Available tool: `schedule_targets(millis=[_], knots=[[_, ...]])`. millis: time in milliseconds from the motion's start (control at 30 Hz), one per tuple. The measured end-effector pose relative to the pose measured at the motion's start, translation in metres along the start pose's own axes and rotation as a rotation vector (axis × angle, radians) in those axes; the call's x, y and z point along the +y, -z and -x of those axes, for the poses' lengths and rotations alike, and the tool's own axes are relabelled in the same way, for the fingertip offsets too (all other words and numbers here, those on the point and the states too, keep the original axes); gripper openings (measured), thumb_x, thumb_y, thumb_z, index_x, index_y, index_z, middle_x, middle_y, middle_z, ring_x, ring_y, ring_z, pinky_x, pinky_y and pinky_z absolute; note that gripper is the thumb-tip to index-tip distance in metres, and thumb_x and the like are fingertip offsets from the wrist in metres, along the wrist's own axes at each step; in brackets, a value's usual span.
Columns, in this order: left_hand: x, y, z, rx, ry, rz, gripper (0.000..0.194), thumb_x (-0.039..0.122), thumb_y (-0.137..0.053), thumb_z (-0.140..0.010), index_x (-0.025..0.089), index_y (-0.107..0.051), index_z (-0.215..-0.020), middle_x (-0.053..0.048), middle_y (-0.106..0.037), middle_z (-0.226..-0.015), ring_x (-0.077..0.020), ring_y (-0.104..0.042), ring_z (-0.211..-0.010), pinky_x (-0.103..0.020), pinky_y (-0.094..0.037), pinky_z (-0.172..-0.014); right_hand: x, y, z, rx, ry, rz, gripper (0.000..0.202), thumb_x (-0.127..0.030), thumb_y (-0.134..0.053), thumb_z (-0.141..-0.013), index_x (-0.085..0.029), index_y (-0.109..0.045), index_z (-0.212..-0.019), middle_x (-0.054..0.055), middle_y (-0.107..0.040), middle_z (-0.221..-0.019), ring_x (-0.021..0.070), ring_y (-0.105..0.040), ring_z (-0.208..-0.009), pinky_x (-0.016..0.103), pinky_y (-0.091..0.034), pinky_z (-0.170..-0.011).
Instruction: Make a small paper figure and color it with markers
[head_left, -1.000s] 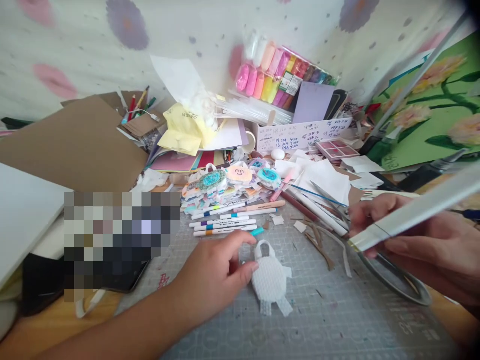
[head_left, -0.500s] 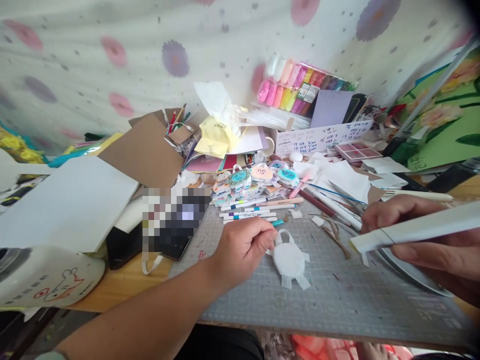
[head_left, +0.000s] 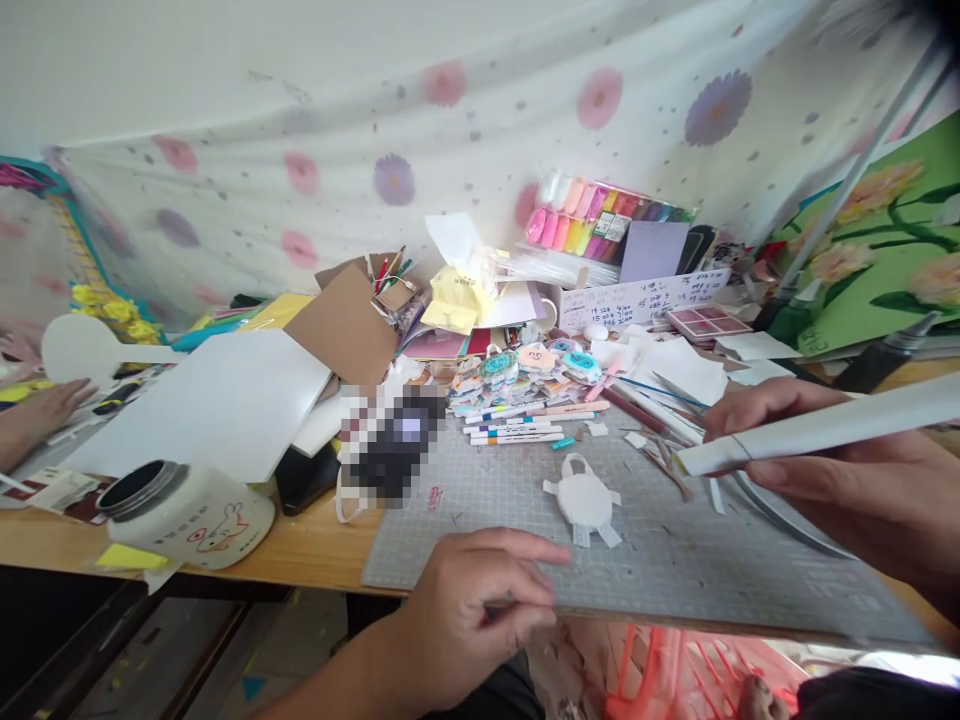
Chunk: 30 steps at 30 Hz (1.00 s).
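A grey cutting mat [head_left: 690, 565] covers part of the wooden table [head_left: 319, 562], backed by a flower-printed sheet [head_left: 487, 170] beneath a pale wall [head_left: 187, 60], with an orange-red stool [head_left: 652, 675] below the near edge. On the mat, near a row of markers [head_left: 517, 437], the white tabbed cutout [head_left: 586, 500] lies flat, handle loop away from the wearer. The left hand [head_left: 491, 595] hovers by the mat's front edge, fingers loosely parted, while the right hand [head_left: 862, 490] grips a long white rod [head_left: 840, 428].
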<state>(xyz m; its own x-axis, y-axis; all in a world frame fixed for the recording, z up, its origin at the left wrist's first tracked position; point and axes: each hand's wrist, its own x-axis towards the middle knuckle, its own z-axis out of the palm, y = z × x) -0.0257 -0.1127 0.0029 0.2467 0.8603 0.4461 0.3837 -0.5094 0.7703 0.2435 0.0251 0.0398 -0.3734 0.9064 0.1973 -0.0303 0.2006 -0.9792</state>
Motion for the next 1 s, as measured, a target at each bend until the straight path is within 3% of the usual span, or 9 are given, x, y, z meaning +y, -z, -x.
schedule_targets(millis=[233,333,433,500,700,933,1000], knots=[[0.016,-0.004,0.010,0.005,-0.029,0.047,0.018,0.002,-0.067,-0.069,0.016,-0.057,-0.064,-0.007,-0.070,-0.080,-0.0134,-0.066,-0.070,-0.021,-0.053,-0.065,-0.008,-0.010,0.012,-0.013,0.027,-0.110,0.026,-0.038,-0.085,-0.060,-0.027,-0.069,-0.076,0.002,-0.066,-0.075,0.0181,-0.060,-0.070,0.024,-0.047,-0.057],[0.015,-0.006,0.021,-0.074,0.007,0.034,0.019,0.018,-0.063,-0.080,0.018,-0.052,-0.065,-0.005,-0.067,-0.072,-0.0126,-0.062,-0.066,-0.021,-0.048,-0.063,-0.008,-0.008,0.018,-0.019,0.035,-0.126,0.022,-0.036,-0.083,-0.064,-0.027,-0.069,-0.078,0.002,-0.065,-0.077,0.0189,-0.060,-0.074,0.026,-0.048,-0.061],[0.014,-0.008,0.029,-0.178,0.044,-0.062,0.039,0.044,-0.043,-0.094,0.019,-0.047,-0.064,-0.002,-0.060,-0.060,-0.0121,-0.055,-0.058,-0.022,-0.043,-0.058,-0.008,-0.007,0.023,0.006,0.046,-0.070,0.023,-0.039,-0.083,-0.063,-0.026,-0.069,-0.076,0.003,-0.064,-0.077,0.0192,-0.059,-0.075,0.026,-0.047,-0.061],[0.015,-0.009,0.032,-0.234,0.023,-0.145,0.050,0.052,-0.030,-0.096,0.019,-0.046,-0.062,-0.001,-0.056,-0.056,-0.0119,-0.052,-0.056,-0.023,-0.041,-0.058,-0.007,-0.007,0.025,0.021,0.050,-0.015,0.025,-0.041,-0.083,-0.062,-0.026,-0.069,-0.075,0.003,-0.065,-0.076,0.0195,-0.059,-0.074,0.026,-0.046,-0.060],[0.009,-0.009,0.037,-0.339,-0.105,-0.213,0.046,0.045,-0.027,-0.100,0.020,-0.054,-0.071,-0.001,-0.068,-0.067,-0.0116,-0.061,-0.064,-0.023,-0.045,-0.067,0.003,0.001,0.030,0.025,0.076,0.104,0.023,-0.043,-0.080,-0.064,-0.029,-0.070,-0.080,0.004,-0.067,-0.079,0.0223,-0.060,-0.075,0.029,-0.048,-0.060],[-0.037,-0.019,0.050,-0.183,-0.269,-0.256,0.056,0.044,-0.012,-0.100,0.022,-0.030,-0.053,0.004,-0.041,-0.038,-0.0100,-0.039,-0.039,-0.022,-0.047,-0.062,0.013,0.011,0.031,0.098,0.113,0.212,0.025,-0.047,-0.082,-0.058,-0.032,-0.072,-0.074,0.006,-0.068,-0.082,0.0273,-0.063,-0.075,0.033,-0.051,-0.055],[-0.035,-0.018,0.048,-0.186,-0.303,-0.268,0.053,0.041,-0.019,-0.101,0.021,-0.038,-0.055,0.005,-0.045,-0.040,-0.0092,-0.040,-0.039,-0.022,-0.046,-0.063,0.014,0.011,0.031,0.135,0.093,0.241,0.027,-0.048,-0.083,-0.055,-0.031,-0.073,-0.073,0.007,-0.068,-0.081,0.0294,-0.063,-0.076,0.035,-0.051,-0.053]])
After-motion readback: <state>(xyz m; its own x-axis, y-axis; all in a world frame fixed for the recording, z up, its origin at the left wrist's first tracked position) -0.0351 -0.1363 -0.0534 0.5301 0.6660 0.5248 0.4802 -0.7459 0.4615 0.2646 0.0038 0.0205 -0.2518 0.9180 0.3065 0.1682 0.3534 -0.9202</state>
